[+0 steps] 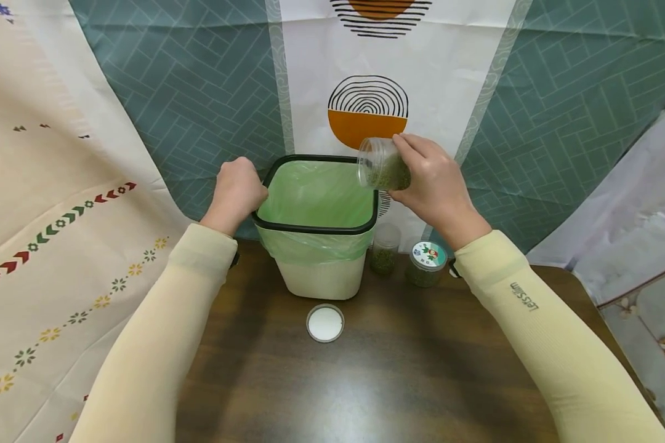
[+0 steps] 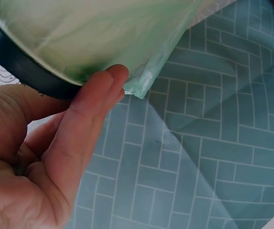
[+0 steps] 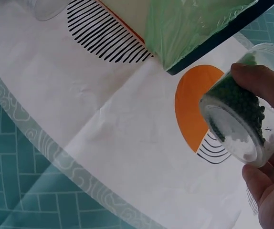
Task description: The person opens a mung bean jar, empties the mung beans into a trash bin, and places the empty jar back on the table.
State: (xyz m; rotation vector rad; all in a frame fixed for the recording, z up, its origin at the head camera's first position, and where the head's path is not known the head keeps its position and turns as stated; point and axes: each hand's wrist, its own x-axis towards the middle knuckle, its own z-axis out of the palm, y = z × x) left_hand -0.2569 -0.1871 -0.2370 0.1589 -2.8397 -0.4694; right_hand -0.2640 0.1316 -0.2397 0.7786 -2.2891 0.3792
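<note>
A white trash can (image 1: 320, 280) with a black rim (image 1: 316, 230) and a pale green liner bag (image 1: 321, 191) stands against the curtain. My left hand (image 1: 237, 192) grips the rim at its left side; in the left wrist view, the fingers (image 2: 96, 88) pinch the rim where the bag folds over. My right hand (image 1: 435, 181) holds a clear plastic jar (image 1: 372, 161) by its base end. The jar lies on its side, its open mouth pointing left over the right edge of the can. Small green beans (image 3: 237, 98) gather along its lower wall.
A round white lid (image 1: 325, 323) lies on the brown table (image 1: 277, 381) in front of the can. To the can's right stand a clear jar (image 1: 385, 249) with green contents and a jar with a printed lid (image 1: 428, 255). A patterned curtain (image 1: 199, 92) hangs close behind.
</note>
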